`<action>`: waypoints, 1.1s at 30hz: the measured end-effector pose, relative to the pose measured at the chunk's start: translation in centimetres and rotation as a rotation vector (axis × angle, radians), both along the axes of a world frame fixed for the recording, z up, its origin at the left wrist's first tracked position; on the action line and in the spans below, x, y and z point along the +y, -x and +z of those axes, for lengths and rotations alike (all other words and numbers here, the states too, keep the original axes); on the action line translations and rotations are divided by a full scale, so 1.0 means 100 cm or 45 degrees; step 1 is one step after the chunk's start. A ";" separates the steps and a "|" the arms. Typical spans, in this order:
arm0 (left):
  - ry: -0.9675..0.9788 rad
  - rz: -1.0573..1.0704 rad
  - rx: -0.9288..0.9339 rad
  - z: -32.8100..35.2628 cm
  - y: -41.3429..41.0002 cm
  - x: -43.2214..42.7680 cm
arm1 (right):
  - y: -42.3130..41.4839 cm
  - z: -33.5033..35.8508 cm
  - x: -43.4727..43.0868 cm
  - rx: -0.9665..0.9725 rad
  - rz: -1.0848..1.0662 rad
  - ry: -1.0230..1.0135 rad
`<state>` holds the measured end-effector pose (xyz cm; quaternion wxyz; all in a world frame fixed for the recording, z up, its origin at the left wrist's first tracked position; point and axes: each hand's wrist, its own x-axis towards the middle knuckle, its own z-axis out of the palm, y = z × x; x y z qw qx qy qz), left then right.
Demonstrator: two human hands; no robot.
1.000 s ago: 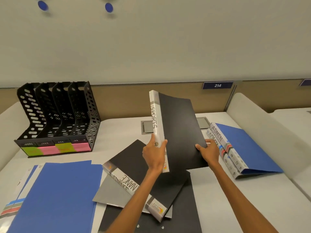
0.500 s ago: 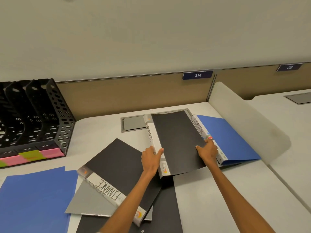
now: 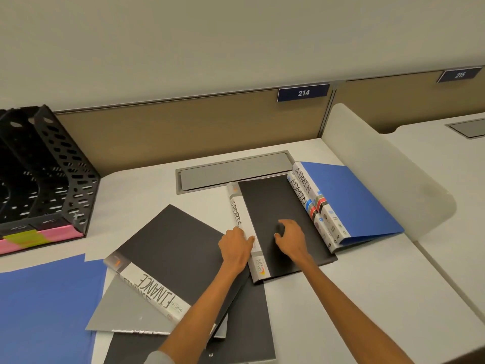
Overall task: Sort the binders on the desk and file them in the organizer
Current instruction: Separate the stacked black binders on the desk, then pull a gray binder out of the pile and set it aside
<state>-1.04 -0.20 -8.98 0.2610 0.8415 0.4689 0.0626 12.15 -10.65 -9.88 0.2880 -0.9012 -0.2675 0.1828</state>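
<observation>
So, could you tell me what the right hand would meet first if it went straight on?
The right hand rests on the SPORTS binder. Heading up-left, it would probably reach that binder's white spine first, just beyond the left hand.

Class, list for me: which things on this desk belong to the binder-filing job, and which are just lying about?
Job: SPORTS binder, FINANCE binder, two ADMIN binders, blue folder, grey folder, black organizer.

Lying about: grey desk hatch, 214 number plate, white side divider.
</observation>
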 end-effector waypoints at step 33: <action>-0.061 0.670 -0.020 0.009 0.159 0.068 | 0.145 -0.001 0.116 -0.131 0.566 0.014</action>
